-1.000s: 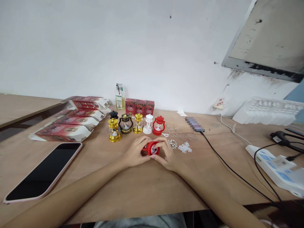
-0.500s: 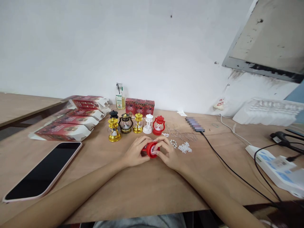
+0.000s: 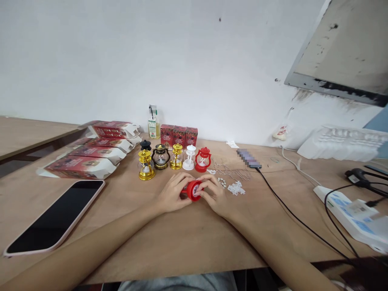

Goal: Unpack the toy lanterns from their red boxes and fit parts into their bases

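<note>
Both of my hands meet at the middle of the wooden table [image 3: 188, 242] around a small red toy lantern [image 3: 192, 190], which lies on its side with its round base turned toward me. My left hand [image 3: 172, 194] curls round the lantern's left side. My right hand [image 3: 216, 195] pinches the base from the right, fingers bent over it. Behind my hands stands a row of little lanterns: a gold one [image 3: 146, 165], a black and gold one [image 3: 160, 157], another gold one [image 3: 176, 157], a white one [image 3: 189, 158] and a red one [image 3: 203, 160].
Small white parts [image 3: 235, 188] and thin wire handles [image 3: 233, 173] lie right of my hands. Flat red cartons [image 3: 81, 167] lie at left, three upright red boxes [image 3: 178, 136] and a small bottle [image 3: 153, 123] by the wall. A phone [image 3: 54, 218] lies front left; a cable [image 3: 291, 210] and power strip [image 3: 351, 212] at right.
My right fingers have shifted slightly on the lantern's base; the lantern has turned a little. Nothing else on the table moved.
</note>
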Available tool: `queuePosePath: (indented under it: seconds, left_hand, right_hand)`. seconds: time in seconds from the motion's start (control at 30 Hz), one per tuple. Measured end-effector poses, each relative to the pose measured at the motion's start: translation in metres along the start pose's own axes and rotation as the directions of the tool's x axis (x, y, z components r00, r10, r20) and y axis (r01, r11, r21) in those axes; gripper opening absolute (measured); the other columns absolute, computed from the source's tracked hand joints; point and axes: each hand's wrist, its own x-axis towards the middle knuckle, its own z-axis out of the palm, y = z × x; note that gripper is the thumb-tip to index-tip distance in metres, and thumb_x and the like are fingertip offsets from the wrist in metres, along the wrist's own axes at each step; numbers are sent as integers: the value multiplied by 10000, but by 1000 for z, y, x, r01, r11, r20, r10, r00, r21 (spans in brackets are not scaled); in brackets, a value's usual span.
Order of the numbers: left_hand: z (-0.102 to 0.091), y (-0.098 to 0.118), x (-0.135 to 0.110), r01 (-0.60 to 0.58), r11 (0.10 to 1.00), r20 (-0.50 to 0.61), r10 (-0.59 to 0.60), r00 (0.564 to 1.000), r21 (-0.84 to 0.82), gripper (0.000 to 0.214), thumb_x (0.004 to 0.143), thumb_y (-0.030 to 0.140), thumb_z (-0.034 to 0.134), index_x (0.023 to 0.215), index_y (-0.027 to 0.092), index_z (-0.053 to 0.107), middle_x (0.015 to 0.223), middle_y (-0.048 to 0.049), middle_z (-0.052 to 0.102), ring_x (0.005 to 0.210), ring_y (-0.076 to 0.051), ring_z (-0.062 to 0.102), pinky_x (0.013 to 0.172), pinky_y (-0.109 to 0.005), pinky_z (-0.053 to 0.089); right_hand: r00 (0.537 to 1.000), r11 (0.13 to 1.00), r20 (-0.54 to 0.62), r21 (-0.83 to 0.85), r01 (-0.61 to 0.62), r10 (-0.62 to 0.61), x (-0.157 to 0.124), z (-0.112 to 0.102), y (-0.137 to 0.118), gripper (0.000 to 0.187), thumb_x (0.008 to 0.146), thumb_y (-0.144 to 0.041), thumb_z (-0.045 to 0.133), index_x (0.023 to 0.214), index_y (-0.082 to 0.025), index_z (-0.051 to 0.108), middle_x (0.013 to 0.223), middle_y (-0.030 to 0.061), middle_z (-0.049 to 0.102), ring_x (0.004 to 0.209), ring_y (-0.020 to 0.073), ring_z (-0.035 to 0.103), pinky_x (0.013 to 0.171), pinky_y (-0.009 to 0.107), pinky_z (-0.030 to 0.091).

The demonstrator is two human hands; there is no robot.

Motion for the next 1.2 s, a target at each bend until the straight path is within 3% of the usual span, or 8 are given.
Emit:
queuePosePath:
  seconds: [0.43, 0.57, 0.63, 1.2]
  left_hand:
    - [-1, 1, 0, 9, 1000, 3, -9, 1000, 6, 307, 723, 279, 590, 1009, 183, 532, 1048, -84, 571, 955, -226, 537, 847, -355, 419]
    - [-1, 1, 0, -3, 1000, -2, 3, 1000, 7, 334, 701, 314, 600, 1001, 183, 537, 1028, -84, 577, 946, -230, 539, 842, -358, 418]
    - [-1, 1, 0, -5, 1000, -1, 5, 1000, 10, 340, 698, 335, 606, 994, 183, 538, 1022, -84, 578, 942, -231, 539, 836, -360, 417]
    - [1, -3, 0, -11, 1000, 23, 11, 1000, 19, 341, 733, 372, 583, 998, 168, 515, 1033, -91, 567, 952, -234, 522, 829, -365, 397]
  right_hand:
    - [997, 996, 37, -62, 66, -63, -3, -1, 4, 57, 835, -251, 574, 886, -225, 573, 1005, 65, 520, 966, 187, 555, 847, 369, 475]
    - [992, 991, 77, -86, 106, -100, -4, 0, 4, 399, 667, -389, 739, 952, -223, 515, 1050, 85, 500, 996, 225, 536, 859, 399, 472]
    - [990, 986, 83, -114, 119, -110, -5, 1, 5, 457, 639, -396, 758, 969, -225, 491, 1061, 89, 492, 1001, 228, 531, 861, 403, 471]
    - [983, 977, 130, -158, 147, -127, -4, 1, 6, 320, 759, -330, 662, 958, -196, 451, 1038, 100, 453, 1002, 209, 512, 851, 346, 457]
